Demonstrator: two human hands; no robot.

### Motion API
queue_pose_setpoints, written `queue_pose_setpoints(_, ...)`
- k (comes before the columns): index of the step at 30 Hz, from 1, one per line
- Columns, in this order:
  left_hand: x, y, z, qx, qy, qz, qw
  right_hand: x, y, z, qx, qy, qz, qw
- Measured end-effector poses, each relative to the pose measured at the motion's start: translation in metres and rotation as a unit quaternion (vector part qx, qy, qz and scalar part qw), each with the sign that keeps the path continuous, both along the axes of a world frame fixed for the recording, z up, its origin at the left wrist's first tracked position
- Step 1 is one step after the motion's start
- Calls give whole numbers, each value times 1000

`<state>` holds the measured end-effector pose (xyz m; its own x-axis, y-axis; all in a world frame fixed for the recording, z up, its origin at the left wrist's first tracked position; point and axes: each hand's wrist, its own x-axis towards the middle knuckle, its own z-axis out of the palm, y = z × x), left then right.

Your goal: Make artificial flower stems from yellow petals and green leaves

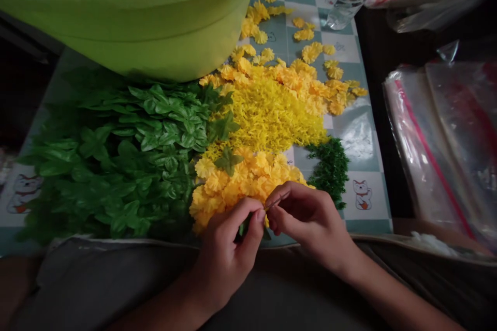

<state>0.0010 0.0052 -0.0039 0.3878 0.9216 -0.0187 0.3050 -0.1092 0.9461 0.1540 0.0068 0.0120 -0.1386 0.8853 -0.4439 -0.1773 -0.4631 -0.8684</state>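
My right hand (pixel 310 220) is closed in a pinch on a thin brownish stem (pixel 278 200). Thumb and forefinger of my left hand (pixel 233 248) press together at the stem's lower end, where a small yellowish bit shows. A green leaf piece partly shows beneath my left fingers. Both hands are over the front edge of a heap of yellow-orange artificial flower petals (pixel 229 186). To the left spreads a large pile of green artificial leaves (pixel 155 129). Behind the petals lie fine yellow pieces (pixel 267 114), with small dark green sprigs (pixel 330 170) at their right.
A big lime-green tub (pixel 155 26) stands at the back left of the checkered, cat-printed table (pixel 361 145). More yellow flowers (pixel 306 83) are scattered behind. A clear plastic bottle (pixel 349 0) and plastic bags (pixel 438 129) lie at the right.
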Motion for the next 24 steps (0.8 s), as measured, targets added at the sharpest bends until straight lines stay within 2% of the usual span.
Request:
queue_pose_setpoints(8, -1, 0, 5, -33, -48, -21, 998, -2, -5, 2, -10, 42, -16, 999)
queue_pose_setpoints(12, -3, -2, 12, -139, -120, -33, 982, 1, -7, 8, 20, 59, 7, 998)
queue_pose_setpoints(15, -5, -5, 18, -270, -208, -48, 939, 2, -10, 14, 66, 81, 19, 994)
queue_pose_setpoints(18, -7, -10, 26, -372, -312, -74, 871, 2, -16, 22, 114, 94, 27, 989)
queue_pose_setpoints(21, -8, -16, 37, -407, -394, -93, 819, 2, -23, 32, 146, 114, 41, 982)
queue_pose_setpoints(24, -9, -24, 50, -410, -414, -82, 808, 0, -32, 44, 146, 119, 52, 981)
